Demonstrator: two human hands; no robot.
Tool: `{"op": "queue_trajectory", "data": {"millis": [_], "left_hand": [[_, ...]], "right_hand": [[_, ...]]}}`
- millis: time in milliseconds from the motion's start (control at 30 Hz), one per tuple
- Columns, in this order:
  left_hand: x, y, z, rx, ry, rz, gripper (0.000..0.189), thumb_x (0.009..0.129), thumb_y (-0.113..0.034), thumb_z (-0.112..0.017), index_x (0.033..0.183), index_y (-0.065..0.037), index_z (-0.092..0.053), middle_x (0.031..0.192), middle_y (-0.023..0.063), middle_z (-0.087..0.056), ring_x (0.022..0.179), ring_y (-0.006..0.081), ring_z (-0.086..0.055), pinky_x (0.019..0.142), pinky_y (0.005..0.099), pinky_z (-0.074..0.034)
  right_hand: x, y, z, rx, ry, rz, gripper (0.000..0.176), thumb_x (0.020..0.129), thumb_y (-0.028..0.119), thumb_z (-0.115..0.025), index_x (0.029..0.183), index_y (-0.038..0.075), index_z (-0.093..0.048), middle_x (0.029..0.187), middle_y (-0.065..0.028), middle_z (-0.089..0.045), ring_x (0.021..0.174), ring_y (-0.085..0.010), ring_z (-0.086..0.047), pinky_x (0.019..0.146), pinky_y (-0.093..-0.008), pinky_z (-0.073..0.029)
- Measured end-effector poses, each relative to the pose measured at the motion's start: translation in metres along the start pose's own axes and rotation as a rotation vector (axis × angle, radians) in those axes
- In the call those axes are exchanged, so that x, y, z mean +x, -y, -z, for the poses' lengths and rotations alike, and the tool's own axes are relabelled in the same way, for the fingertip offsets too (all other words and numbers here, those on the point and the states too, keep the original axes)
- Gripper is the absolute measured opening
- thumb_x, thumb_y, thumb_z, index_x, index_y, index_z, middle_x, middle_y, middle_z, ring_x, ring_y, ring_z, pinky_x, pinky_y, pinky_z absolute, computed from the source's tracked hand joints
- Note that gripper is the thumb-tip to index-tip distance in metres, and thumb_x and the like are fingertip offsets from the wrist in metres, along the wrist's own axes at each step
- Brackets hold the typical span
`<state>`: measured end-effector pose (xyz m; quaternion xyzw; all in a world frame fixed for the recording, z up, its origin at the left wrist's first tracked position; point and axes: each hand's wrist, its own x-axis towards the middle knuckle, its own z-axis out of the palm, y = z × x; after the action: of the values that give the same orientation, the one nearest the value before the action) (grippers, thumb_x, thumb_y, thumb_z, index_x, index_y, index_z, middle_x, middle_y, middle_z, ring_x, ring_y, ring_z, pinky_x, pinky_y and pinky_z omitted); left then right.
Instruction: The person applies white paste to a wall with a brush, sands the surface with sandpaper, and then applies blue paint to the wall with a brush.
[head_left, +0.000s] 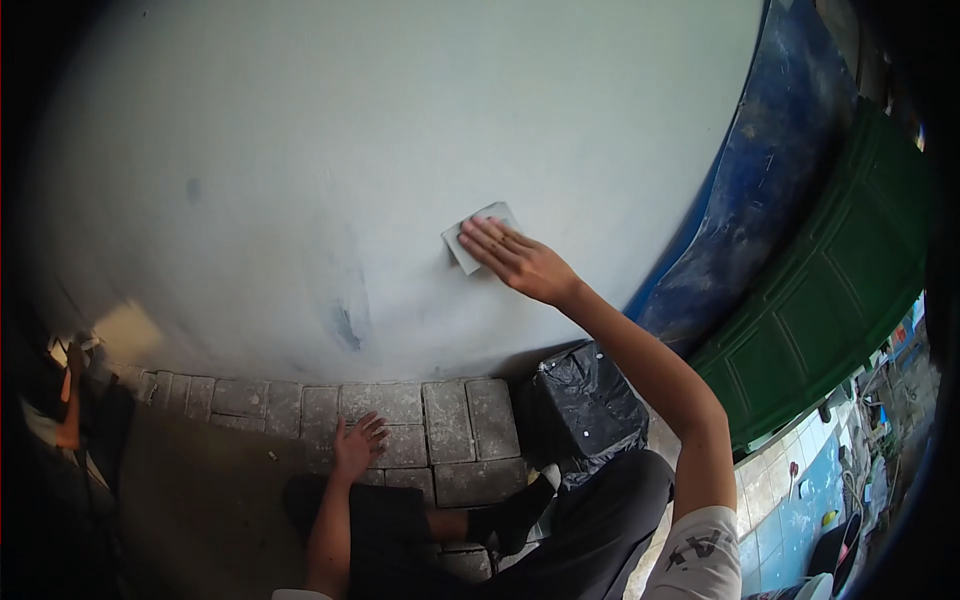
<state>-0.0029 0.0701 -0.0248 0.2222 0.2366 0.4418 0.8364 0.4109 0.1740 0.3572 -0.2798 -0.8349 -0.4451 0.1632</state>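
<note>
My right hand [515,258] lies with its fingers pressed flat over a folded pale grey sheet [465,252], holding it against the large whitish wall [300,120]. The sheet's corners stick out around the fingers. Lower left, my left hand [360,447] hangs over my dark-clothed leg near the grey paving bricks, its fingers spread and nothing in it. A dark scuffed patch [346,326] marks the wall above that hand.
A container wrapped in black plastic [590,405] stands by the wall's foot. On the right are a blue sheet [765,150], a green panelled board [820,300] and scattered items on a tiled floor. A brown surface [210,500] lies at the lower left.
</note>
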Motion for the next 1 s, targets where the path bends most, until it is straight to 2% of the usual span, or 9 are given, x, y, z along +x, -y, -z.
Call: {"op": "queue_trajectory", "data": {"millis": [33,200,267,433,500,633,733,867,1000], "left_hand": [[0.001,-0.002,-0.003,0.013,0.001,0.004,0.082,0.101,-0.075,-0.035,0.151,-0.011,-0.05,0.144,0.01,-0.06,0.126,0.0284,-0.06,0.1,0.0468,-0.051],[0.001,0.001,0.001,0.062,-0.009,-0.007,0.079,0.102,-0.072,-0.037,0.152,-0.012,-0.048,0.144,0.0094,-0.06,0.127,0.028,-0.059,0.101,0.0477,-0.051],[0.003,0.001,-0.001,0.069,-0.008,0.008,0.079,0.102,-0.072,-0.037,0.152,-0.012,-0.048,0.144,0.0091,-0.06,0.127,0.0278,-0.059,0.101,0.0477,-0.051],[-0.001,0.005,0.004,0.068,-0.005,-0.01,0.079,0.103,-0.072,-0.038,0.153,-0.012,-0.048,0.144,0.0087,-0.06,0.128,0.0274,-0.059,0.1,0.0474,-0.051],[0.004,0.0,0.006,0.034,0.03,0.011,0.078,0.103,-0.071,-0.037,0.153,-0.012,-0.047,0.145,0.0087,-0.059,0.129,0.0273,-0.059,0.101,0.0475,-0.051],[0.003,0.007,0.01,0.07,0.027,-0.005,0.078,0.103,-0.071,-0.037,0.153,-0.012,-0.047,0.146,0.0088,-0.059,0.129,0.0277,-0.059,0.101,0.0478,-0.051],[0.006,0.0,0.005,0.028,0.033,0.01,0.078,0.103,-0.07,-0.037,0.153,-0.011,-0.047,0.146,0.0092,-0.059,0.129,0.0283,-0.059,0.102,0.0478,-0.051],[0.003,0.004,0.01,-0.012,0.059,0.003,0.078,0.104,-0.07,-0.036,0.153,-0.011,-0.047,0.145,0.0099,-0.059,0.129,0.0287,-0.06,0.102,0.0479,-0.051],[0.003,-0.002,0.005,0.028,0.024,0.018,0.078,0.104,-0.07,-0.037,0.153,-0.011,-0.046,0.146,0.0103,-0.059,0.129,0.0292,-0.06,0.102,0.048,-0.051]], "right_hand": [[-0.001,0.002,-0.004,0.022,0.014,0.115,0.065,0.094,0.009,-0.056,0.156,-0.001,-0.04,0.162,-0.0123,-0.044,0.15,-0.0243,-0.042,0.127,-0.0403,-0.035],[0.015,0.005,-0.001,-0.07,0.035,-0.099,0.064,0.097,0.011,-0.053,0.158,0.0,-0.038,0.164,-0.012,-0.04,0.152,-0.0234,-0.039,0.128,-0.0399,-0.033],[0.017,0.007,-0.005,0.085,0.045,0.137,0.065,0.097,0.011,-0.053,0.159,0.0,-0.035,0.165,-0.0121,-0.038,0.154,-0.0238,-0.036,0.128,-0.0418,-0.032],[0.016,0.012,-0.01,0.032,0.023,-0.03,0.064,0.099,0.013,-0.051,0.16,0.002,-0.034,0.166,-0.0122,-0.037,0.152,-0.0238,-0.039,0.128,-0.0415,-0.034],[0.016,0.01,-0.013,0.193,0.072,0.163,0.065,0.099,0.012,-0.052,0.16,0.002,-0.033,0.167,-0.0122,-0.035,0.152,-0.0236,-0.038,0.128,-0.0419,-0.033],[0.026,0.012,-0.007,0.025,-0.006,-0.034,0.065,0.097,0.012,-0.052,0.158,-0.001,-0.035,0.165,-0.0138,-0.038,0.151,-0.0257,-0.041,0.128,-0.0396,-0.034],[0.033,0.018,-0.009,0.167,0.079,0.244,0.062,0.1,0.014,-0.048,0.158,-0.002,-0.034,0.166,-0.0139,-0.035,0.153,-0.0254,-0.036,0.128,-0.0421,-0.033],[0.042,0.017,-0.009,0.088,-0.025,0.027,0.062,0.1,0.013,-0.05,0.157,-0.002,-0.035,0.165,-0.0144,-0.038,0.15,-0.0254,-0.042,0.127,-0.0397,-0.035],[0.035,0.011,-0.014,0.177,0.009,0.104,0.063,0.1,0.009,-0.053,0.159,0.0,-0.034,0.166,-0.0145,-0.036,0.152,-0.0254,-0.038,0.128,-0.0424,-0.034]]}}
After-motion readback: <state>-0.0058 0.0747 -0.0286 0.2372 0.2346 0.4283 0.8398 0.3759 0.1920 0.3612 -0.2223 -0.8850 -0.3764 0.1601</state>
